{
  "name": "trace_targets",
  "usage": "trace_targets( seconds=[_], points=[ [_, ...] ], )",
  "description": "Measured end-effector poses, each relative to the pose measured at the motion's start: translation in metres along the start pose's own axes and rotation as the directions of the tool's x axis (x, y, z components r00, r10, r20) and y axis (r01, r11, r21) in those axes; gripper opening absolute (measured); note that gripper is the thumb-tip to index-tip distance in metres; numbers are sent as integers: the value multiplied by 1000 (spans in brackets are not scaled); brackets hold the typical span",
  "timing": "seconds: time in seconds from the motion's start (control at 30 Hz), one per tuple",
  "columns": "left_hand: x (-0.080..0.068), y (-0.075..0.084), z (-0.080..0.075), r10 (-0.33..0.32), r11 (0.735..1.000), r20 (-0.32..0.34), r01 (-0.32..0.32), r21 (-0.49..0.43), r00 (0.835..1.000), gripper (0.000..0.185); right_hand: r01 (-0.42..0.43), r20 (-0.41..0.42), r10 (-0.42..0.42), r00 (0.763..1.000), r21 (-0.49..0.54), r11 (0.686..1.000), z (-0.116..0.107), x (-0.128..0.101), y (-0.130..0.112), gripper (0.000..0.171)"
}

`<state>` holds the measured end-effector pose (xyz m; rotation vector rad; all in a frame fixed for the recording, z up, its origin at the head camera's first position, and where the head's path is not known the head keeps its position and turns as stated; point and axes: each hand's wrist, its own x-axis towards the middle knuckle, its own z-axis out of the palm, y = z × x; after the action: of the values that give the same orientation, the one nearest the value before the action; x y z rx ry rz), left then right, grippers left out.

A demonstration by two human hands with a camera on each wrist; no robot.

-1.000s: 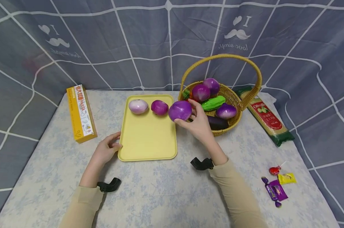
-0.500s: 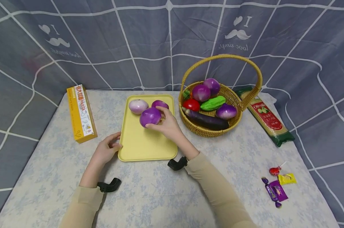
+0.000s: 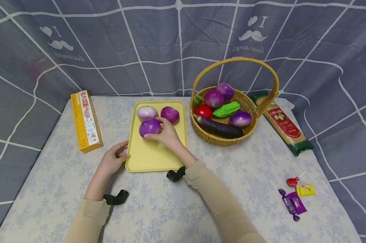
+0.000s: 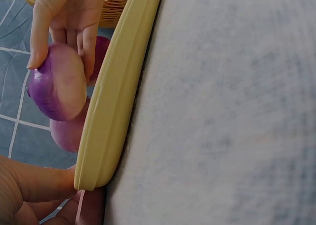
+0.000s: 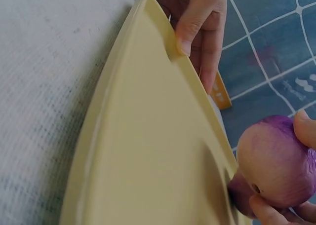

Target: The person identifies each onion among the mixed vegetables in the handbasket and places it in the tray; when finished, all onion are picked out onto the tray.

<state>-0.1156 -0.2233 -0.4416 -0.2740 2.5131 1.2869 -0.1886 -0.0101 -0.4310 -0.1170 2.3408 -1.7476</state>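
My right hand [image 3: 168, 135] holds a toy purple onion [image 3: 149, 128] between thumb and fingers, over the upper left part of the yellow tray [image 3: 153, 157]. In the right wrist view the held onion [image 5: 274, 161] shows a pale underside with a small dark hole, above the tray surface. Behind it on the tray lie a pale lilac onion [image 3: 146, 112] and a magenta onion [image 3: 170, 114], side by side. My left hand [image 3: 112, 160] grips the tray's left edge; its thumb [image 5: 186, 37] lies on the rim and the fingers go down outside.
A wicker basket [image 3: 205, 136] with a tall handle holds an eggplant [image 3: 220, 128], tomato [image 3: 203, 111], green vegetable [image 3: 226, 110] and several onions. Beyond it lies a pasta bag [image 3: 284, 123]. A yellow pasta box [image 3: 86, 121] stands left, wrapped sweets [image 3: 293, 204] front right.
My right hand has carried the purple onion leftward from beside the basket to over the tray, in front of the lilac onion. The left hand stays at the tray's edge.
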Motion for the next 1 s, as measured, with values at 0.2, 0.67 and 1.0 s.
trace_targets(
  seconds=[0.2, 0.67, 1.0],
  points=[
    [-1, -1, 1, -9, 1000, 1, 9, 5, 1000, 59, -29, 15, 29, 999, -25, 999, 7, 2, 2, 86],
    [-1, -2, 2, 8, 1000, -4, -8, 8, 1000, 58, 7, 23, -2, 1000, -211, 978, 18, 1, 7, 83],
    [0, -1, 1, 1, 1000, -2, -1, 1, 1000, 58, 16, 24, -10, 1000, -287, 958, 11, -6, 2, 86]
  ],
)
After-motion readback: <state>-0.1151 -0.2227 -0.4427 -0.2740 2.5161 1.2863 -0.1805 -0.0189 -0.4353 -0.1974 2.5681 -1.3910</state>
